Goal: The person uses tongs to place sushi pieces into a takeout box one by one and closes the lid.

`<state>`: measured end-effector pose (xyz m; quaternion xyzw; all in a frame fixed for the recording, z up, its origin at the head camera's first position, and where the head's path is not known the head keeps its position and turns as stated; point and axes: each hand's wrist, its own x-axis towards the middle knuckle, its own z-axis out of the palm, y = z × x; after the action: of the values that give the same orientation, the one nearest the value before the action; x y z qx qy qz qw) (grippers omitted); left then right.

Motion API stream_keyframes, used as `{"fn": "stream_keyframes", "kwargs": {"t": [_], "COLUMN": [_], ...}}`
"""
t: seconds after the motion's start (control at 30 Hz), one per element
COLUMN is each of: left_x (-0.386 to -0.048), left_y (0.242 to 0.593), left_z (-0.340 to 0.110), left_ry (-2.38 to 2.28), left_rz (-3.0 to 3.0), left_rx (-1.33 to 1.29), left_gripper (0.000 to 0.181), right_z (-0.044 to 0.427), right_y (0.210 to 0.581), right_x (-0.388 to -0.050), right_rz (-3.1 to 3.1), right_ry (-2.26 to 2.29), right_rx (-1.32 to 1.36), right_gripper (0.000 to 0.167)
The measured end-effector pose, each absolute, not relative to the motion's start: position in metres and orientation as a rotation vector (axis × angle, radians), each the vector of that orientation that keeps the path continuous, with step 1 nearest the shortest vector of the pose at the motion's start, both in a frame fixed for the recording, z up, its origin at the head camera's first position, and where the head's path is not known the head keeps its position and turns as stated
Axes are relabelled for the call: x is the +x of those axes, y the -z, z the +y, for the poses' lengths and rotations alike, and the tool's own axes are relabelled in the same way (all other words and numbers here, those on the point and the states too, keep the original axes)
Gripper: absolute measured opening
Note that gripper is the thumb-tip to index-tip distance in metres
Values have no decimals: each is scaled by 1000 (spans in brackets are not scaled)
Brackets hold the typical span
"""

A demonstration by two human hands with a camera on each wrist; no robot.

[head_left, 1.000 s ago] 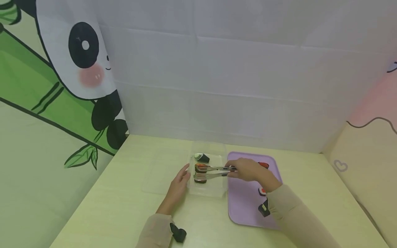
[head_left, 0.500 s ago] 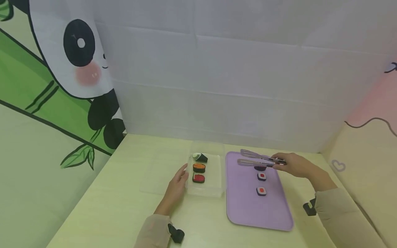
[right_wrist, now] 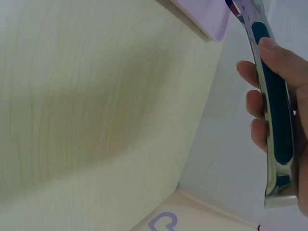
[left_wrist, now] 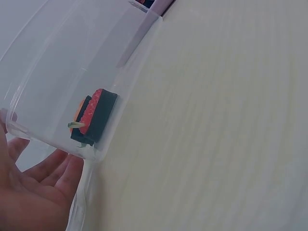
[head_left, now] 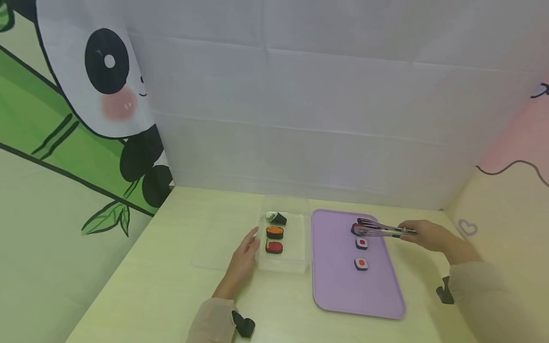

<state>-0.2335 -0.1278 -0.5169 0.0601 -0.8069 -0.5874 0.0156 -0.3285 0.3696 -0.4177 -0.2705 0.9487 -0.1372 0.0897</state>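
My right hand (head_left: 429, 235) holds metal tongs (right_wrist: 276, 110), thumb on the dark grip and fingers curled round the other side. The tips of the tongs lie at a dark, reddish sushi piece (head_left: 355, 229) at the far end of the lilac tray (head_left: 343, 290), partly covering it. Two sushi rolls (head_left: 361, 264) with red centres sit nearer on that tray. With fairly straight fingers, my left hand (head_left: 245, 255) touches the left side of a clear plastic box (head_left: 296, 268). Inside stand a dark hand roll (head_left: 279, 218), an orange-topped sushi (head_left: 275, 232) and a red-topped sushi (head_left: 274, 247).
A clear flat lid (head_left: 214, 238), hard to make out, lies left of the box on the pale wooden table (head_left: 171, 295). Box and tray stand side by side, close together. A white cloth wall (head_left: 300, 157) rises behind the table.
My right hand has drawn the tongs from the box rightward to the tray, leaving the red-topped sushi in the box. The tongs have then lowered and narrowed round the far piece. My left hand stays put.
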Motion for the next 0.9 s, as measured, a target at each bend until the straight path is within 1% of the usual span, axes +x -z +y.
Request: {"fn": "stream_keyframes", "kwargs": {"t": [0.13, 0.3, 0.57, 0.73, 0.9], "left_x": [-233, -231, -231, -230, -230], "left_y": [517, 518, 515, 512, 511], "left_z": [-128, -129, -133, -131, -130], "left_ry": [1841, 1845, 1826, 1846, 1854], "left_rz": [-2507, -2517, -2511, -2513, -2517], "left_rx": [189, 202, 216, 208, 220], "left_gripper": [48, 49, 48, 49, 49], "right_z": [356, 330, 262, 227, 212], "right_y": [417, 408, 381, 382, 392], "right_x": [-332, -330, -337, -347, -355], "right_rz": [2835, 2849, 2827, 2831, 2815], "right_ry": [390, 523, 627, 573, 497], "right_rx": [-851, -869, -912, -956, -927], "right_gripper": [31, 35, 42, 42, 43]}}
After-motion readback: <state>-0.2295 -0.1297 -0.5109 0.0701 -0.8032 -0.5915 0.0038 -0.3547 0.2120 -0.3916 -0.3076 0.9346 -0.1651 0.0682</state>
